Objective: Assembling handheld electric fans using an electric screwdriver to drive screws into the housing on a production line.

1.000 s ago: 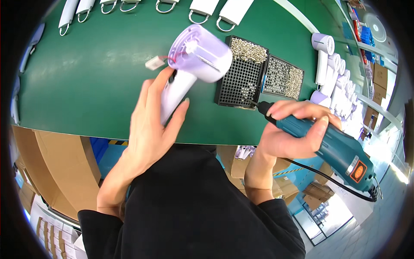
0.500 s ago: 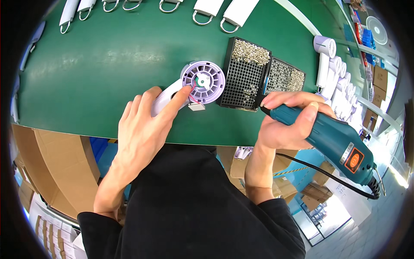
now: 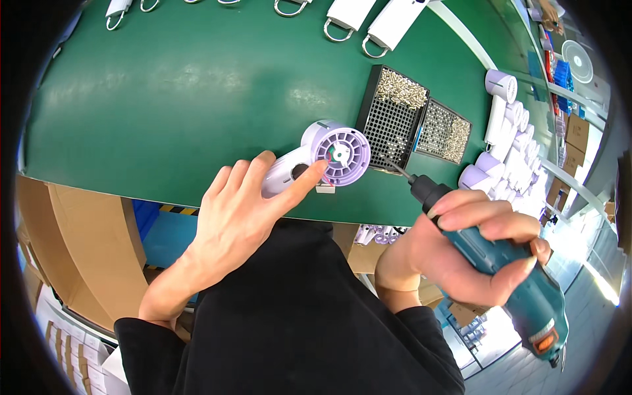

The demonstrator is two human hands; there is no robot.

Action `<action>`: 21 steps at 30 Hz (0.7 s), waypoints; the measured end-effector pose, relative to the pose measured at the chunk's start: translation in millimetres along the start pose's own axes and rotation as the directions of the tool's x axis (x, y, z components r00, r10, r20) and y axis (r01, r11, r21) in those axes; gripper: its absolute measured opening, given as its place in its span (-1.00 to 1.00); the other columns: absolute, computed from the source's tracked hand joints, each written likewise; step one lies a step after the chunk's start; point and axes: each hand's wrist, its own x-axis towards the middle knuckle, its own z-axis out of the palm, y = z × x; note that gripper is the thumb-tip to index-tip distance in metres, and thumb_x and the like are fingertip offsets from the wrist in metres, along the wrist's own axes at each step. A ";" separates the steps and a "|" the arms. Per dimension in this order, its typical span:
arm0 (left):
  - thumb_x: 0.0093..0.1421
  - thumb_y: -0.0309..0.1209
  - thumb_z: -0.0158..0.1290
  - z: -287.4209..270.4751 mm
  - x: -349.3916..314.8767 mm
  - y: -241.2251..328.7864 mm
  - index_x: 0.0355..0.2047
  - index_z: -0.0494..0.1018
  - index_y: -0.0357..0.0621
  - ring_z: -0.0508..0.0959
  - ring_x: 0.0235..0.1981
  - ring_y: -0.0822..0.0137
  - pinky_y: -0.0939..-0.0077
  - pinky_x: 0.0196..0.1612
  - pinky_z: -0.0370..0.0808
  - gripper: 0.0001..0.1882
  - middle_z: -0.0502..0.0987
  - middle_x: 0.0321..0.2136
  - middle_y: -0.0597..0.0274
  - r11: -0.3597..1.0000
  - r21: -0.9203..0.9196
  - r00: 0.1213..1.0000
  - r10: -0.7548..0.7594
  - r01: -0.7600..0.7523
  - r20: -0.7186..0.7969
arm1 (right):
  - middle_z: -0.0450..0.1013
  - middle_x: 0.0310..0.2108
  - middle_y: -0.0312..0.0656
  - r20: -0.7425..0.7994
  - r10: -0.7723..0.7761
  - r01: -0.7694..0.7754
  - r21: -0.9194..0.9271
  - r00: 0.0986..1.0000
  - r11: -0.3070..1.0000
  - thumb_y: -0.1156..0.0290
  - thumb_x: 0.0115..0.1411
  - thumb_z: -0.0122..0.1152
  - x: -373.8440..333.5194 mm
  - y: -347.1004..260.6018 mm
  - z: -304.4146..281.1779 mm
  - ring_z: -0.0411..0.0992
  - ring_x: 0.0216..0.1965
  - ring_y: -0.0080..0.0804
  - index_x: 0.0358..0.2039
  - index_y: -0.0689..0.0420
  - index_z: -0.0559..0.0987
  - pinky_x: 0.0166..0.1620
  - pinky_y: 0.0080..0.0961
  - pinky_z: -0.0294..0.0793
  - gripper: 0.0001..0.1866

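I have the lilac-and-white handheld fan lying on the green worktop near its close edge, its round slotted face turned up toward me and its white handle pointing to eight o'clock. My left hand grips that handle, one finger stretched over to the face beside the thin red wires; a small white block sits at six o'clock of the head. At four o'clock from the fan, my right hand has its fingers wrapped around a teal electric screwdriver, its bit pointing to ten o'clock at the near end of a black perforated tray; I can't tell whether the tip touches. That tray, just beside the fan at two o'clock, has silvery screws heaped at its far end. Beyond it lies a shallower screw tray. More fans crowd three o'clock; white handles with metal loops line twelve to one.
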 end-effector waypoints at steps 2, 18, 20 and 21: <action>-0.06 -0.55 0.11 -0.2 0.0 0.1 0.16 0.37 0.34 0.41 -0.46 0.27 0.45 -0.37 0.37 -0.28 0.42 -0.24 0.08 1.000 -0.002 1.000 -0.003 0.003 -0.005 | 0.29 -0.49 -0.13 0.010 0.015 -0.014 -0.088 1.000 0.996 0.17 0.28 -0.17 1.7 1.4 16.0 0.24 -0.80 -0.33 -0.08 0.09 0.33 -0.77 -0.38 0.27 -0.68; -0.05 -0.49 0.10 -1.7 -0.9 -4.2 0.18 0.33 0.37 0.39 -0.46 0.29 0.50 -0.41 0.34 -0.28 0.45 -0.24 0.04 1.000 -0.012 1.000 0.013 -0.012 0.028 | 0.33 -0.41 0.00 0.189 0.157 -0.133 -0.134 0.969 0.982 0.21 0.35 -0.10 -1.0 9.3 18.4 0.39 -0.65 -0.14 -0.04 0.10 0.13 -0.60 -0.19 0.50 -0.68; -0.04 -0.48 0.09 0.5 -0.3 -6.7 0.17 0.34 0.36 0.39 -0.46 0.30 0.51 -0.42 0.33 -0.29 0.45 -0.24 0.04 0.999 -0.009 0.999 0.032 -0.032 0.023 | 0.29 -0.41 0.02 0.174 0.079 -0.076 -0.023 0.981 0.997 0.22 0.35 -0.18 0.2 12.5 14.7 0.36 -0.69 -0.14 -0.04 0.15 0.13 -0.67 -0.20 0.47 -0.68; -0.04 -0.48 0.09 1.3 0.1 -7.6 0.17 0.34 0.36 0.39 -0.46 0.30 0.51 -0.42 0.33 -0.29 0.45 -0.24 0.04 0.999 -0.012 0.999 0.032 -0.032 0.023 | 0.27 -0.41 0.03 0.187 0.043 -0.047 0.016 0.981 0.999 0.22 0.35 -0.20 0.8 13.6 13.2 0.33 -0.72 -0.14 -0.01 0.20 0.12 -0.71 -0.23 0.44 -0.65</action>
